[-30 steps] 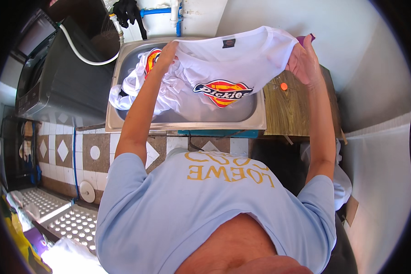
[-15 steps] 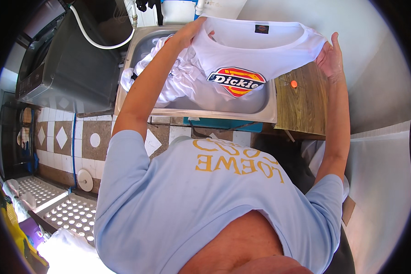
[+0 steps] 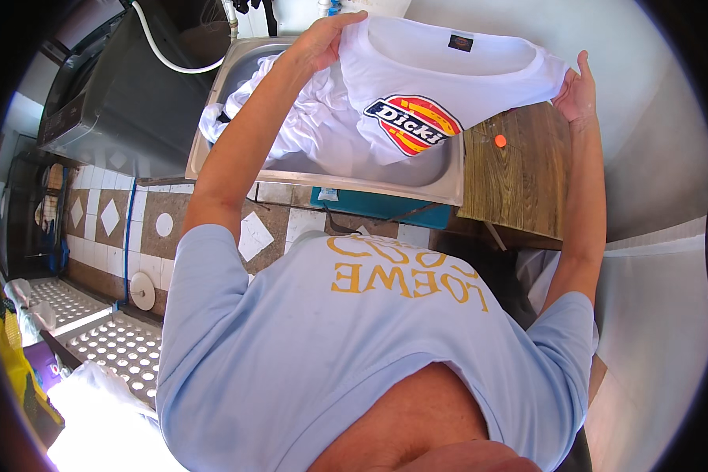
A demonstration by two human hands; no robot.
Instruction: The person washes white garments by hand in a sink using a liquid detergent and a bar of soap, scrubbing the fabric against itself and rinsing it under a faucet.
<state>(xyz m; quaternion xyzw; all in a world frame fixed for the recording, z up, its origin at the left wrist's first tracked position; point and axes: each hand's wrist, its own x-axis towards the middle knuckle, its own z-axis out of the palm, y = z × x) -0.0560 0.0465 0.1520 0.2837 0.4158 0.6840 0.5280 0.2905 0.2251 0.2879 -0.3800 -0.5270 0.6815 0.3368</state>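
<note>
**White T-shirt held spread above a steel sink**

Head view.
- Left hand point(image 3: 318, 43): grip closed on one shoulder of the white T-shirt point(image 3: 448, 86), fingers curled over the fabric edge.
- Right hand point(image 3: 576, 88): grip pinching the opposite shoulder, palm facing the shirt.
- T-shirt: stretched between both hands, collar uppermost, coloured chest badge facing the camera; its lower part hangs into the steel sink point(image 3: 440, 185), where more white cloth point(image 3: 244, 102) lies bunched.
- Wooden bench point(image 3: 519, 181): just right of the sink, with a small orange spot on it.
- Step, judged: the shirt is lifted and opened out for inspection or shaking.
- Next move, judged: calls for an even hold at both shoulders so the hem clears the sink wall.
</note>
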